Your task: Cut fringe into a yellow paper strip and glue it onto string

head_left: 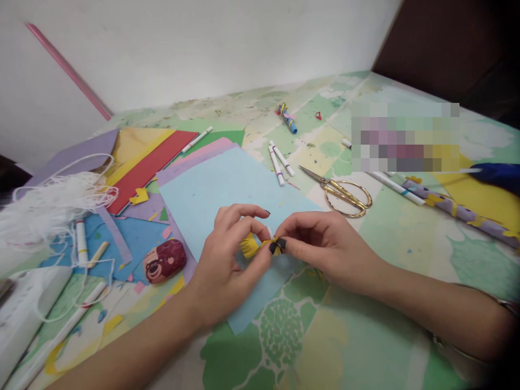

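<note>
Between my two hands is a small strip of yellow paper (249, 246), its left end cut into a fringe. My left hand (231, 260) pinches it between thumb and finger, the other fingers curled above. Meeting it from the right, my right hand (325, 244) pinches the strip's other end, the fingertips nearly touching. A bit of white shows just above the pinch; I cannot tell what it is. Both hands are over a light blue paper sheet (219, 184). Gold-handled scissors (339, 192) lie beyond my right hand, partly open.
Left of the sheet are a maroon bear-print case (164, 261), a white string bundle (52, 203), a power strip (32, 309) and red paper (150, 173). White markers (277, 164) and a small blue rolled-paper piece (289, 120) lie behind. A purple decorated stick (459, 211) lies at right.
</note>
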Available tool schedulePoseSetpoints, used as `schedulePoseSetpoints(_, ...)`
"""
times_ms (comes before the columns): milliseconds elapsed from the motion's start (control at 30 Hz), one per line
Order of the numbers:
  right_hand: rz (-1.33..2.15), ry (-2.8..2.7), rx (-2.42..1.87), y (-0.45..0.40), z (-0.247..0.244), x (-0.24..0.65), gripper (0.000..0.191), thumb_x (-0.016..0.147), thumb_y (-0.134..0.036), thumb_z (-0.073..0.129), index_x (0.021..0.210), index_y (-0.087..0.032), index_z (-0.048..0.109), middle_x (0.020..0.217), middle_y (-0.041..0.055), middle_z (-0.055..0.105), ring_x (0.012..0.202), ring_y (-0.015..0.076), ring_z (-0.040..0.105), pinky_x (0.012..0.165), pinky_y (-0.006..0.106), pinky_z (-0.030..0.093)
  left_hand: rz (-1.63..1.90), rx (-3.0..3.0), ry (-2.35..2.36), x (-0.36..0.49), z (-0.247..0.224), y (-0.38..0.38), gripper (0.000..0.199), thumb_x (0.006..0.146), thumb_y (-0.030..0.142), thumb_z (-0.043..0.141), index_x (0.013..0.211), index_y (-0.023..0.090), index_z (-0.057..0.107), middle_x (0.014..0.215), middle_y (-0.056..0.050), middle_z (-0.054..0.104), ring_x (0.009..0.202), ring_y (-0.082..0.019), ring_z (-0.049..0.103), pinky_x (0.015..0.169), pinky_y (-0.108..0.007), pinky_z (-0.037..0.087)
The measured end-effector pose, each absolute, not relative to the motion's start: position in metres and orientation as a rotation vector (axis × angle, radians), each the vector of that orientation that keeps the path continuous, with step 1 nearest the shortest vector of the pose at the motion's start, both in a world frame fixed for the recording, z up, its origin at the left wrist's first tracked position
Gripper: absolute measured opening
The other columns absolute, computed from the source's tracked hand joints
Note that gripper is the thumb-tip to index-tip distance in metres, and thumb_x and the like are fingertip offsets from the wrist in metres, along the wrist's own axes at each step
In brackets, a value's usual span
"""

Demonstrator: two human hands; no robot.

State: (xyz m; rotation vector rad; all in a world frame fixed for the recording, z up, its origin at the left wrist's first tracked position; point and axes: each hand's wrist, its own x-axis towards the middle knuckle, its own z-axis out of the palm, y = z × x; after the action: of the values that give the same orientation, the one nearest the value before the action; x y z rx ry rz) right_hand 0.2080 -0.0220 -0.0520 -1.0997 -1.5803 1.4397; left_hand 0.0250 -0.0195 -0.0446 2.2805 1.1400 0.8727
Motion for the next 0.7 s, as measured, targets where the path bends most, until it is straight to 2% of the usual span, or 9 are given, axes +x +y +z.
schedulePoseSetpoints(200,1.284,-1.689,-1.136,-0.0259,-0.0502,0.2056,0.01,0.079,-0.014,0.054,0.075,-0.015,0.063,0.059,-0.0035,0.052,0.052,0.0071,0.042,0.047,0.02,0.033,0.877,2.384,1.144,0.0279,-0.0463,-0.0202,0.013,0.079,0.007,0.049,0.079,0.02,0.053,0.106,-0.006,0.056,0.103,-0.021,0.049,0.087,-0.039,0.039)
schedulePoseSetpoints(367,1.142,-1.771,-1.164,-0.0294,-0.0488,0.2049,0.012,0.079,-0.012,0.053,0.074,-0.014,0.064,0.061,-0.0021,0.056,0.055,0.0079,0.045,0.05,0.021,0.036,0.872,2.368,1.166,0.0292,-0.0462,-0.0206,0.012,0.079,0.008,0.048,0.078,0.02,0.053,0.106,-0.006,0.056,0.102,-0.021,0.049,0.086,-0.038,0.039)
schedulePoseSetpoints(700,1.272,-1.73,-1.004,-0.0216,-0.0493,0.2115,0.013,0.077,-0.01,0.053,0.079,-0.011,0.066,0.067,0.0025,0.061,0.058,0.0108,0.051,0.051,0.023,0.039,0.766,2.1,1.051,0.0265,-0.0433,-0.0194,0.013,0.081,0.009,0.046,0.078,0.02,0.053,0.106,-0.004,0.053,0.107,-0.019,0.049,0.091,-0.037,0.039)
